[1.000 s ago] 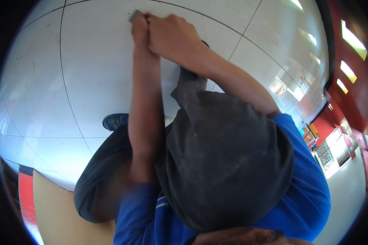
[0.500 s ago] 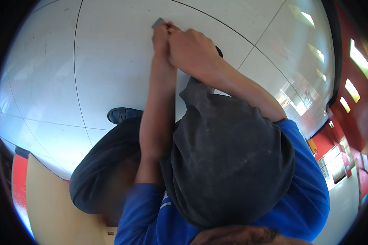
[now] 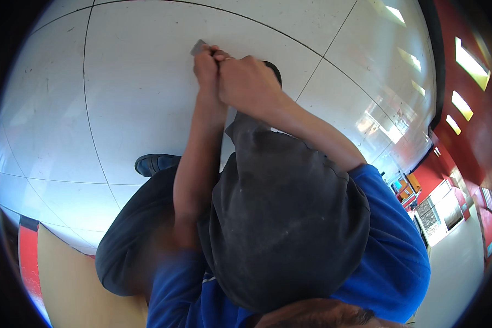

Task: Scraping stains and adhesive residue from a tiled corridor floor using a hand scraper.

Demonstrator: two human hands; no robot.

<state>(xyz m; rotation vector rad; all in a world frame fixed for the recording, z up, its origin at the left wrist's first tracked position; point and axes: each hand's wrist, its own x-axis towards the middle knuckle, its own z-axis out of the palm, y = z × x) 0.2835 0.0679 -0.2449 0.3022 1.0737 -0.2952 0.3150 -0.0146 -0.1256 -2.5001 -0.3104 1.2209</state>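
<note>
Both my hands are pressed together on a small flat grey scraper, whose tip rests on the white tiled floor. My left hand reaches up from the lower left with its fingers wrapped around the tool. Beside it and overlapping it, my right hand clamps over the same grip. Most of the tool is hidden under the fingers. I am crouched, with my right knee in dark grey trousers below the hands and blue sleeves on both arms.
One black shoe stands on the floor left of my left arm, and another dark shoe tip shows behind my right hand. Dark grout lines cross the tiles. A red wall rises at the right. A tan board with a red edge lies lower left.
The clasped hands and the grey tool have shifted right and then lower in the picture. The grip has stayed the same.
</note>
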